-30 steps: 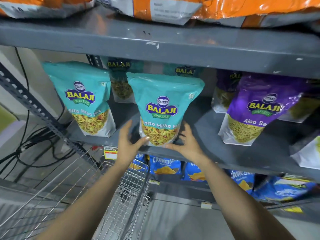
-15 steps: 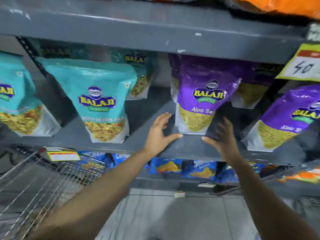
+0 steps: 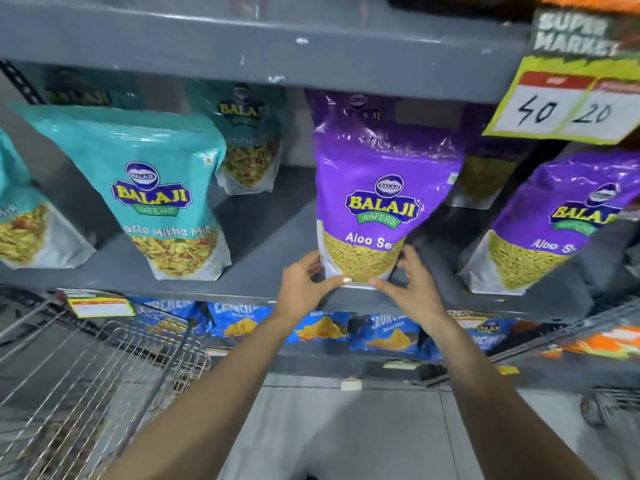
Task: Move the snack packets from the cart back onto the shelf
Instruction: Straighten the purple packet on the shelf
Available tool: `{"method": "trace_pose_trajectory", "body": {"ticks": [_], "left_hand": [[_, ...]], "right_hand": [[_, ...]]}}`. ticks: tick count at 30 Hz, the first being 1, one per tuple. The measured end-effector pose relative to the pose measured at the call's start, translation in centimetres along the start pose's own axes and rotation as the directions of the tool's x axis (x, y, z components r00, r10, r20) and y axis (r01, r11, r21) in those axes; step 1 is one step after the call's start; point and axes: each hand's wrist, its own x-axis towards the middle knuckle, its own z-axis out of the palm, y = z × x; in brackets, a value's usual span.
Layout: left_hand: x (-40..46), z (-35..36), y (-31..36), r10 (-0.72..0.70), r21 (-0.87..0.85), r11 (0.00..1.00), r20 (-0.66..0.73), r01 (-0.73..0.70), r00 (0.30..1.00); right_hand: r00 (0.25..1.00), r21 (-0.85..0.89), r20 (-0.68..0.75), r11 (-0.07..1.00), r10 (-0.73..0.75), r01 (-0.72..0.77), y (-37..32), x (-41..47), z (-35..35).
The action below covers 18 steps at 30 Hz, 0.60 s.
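A purple Aloo Sev packet (image 3: pixel 379 188) stands upright at the front of the grey shelf (image 3: pixel 263 271). My left hand (image 3: pixel 304 285) grips its bottom left corner and my right hand (image 3: pixel 412 285) grips its bottom right corner. A teal Khatta Mitha Mix packet (image 3: pixel 152 188) stands to the left, with another teal packet (image 3: pixel 17 220) at the left edge and one (image 3: pixel 249 140) further back. A second purple packet (image 3: pixel 561 220) leans at the right. The wire cart (image 3: pixel 86 386) sits at the lower left; I cannot tell what is inside it.
A yellow price tag (image 3: pixel 568 102) hangs from the upper shelf at the right. Blue Crunchex packets (image 3: pixel 322 327) line the shelf below. Another wire cart edge (image 3: pixel 588 327) and a wheel (image 3: pixel 594 408) show at the right. Grey floor lies beneath my arms.
The view and both hands have shifted right, from the teal packet to the purple Aloo Sev packet. My open hands have closed on its bottom corners.
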Motion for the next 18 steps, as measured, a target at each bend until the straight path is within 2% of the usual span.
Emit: {"method": "trace_pose_trajectory", "body": {"ticks": [12,18], "left_hand": [[-1.0,0.0,1.0,-0.054,-0.05,0.997,-0.022,0.052,0.998],[-1.0,-0.3,0.9,-0.079,-0.06,0.995,0.023,0.08,0.997]], "right_hand": [[0.998,0.024,0.06,1.0,0.014,-0.016,-0.5,-0.6,-0.7],[0.994,0.019,0.084,0.997,0.068,-0.069,-1.1,-0.7,-1.1]]}}
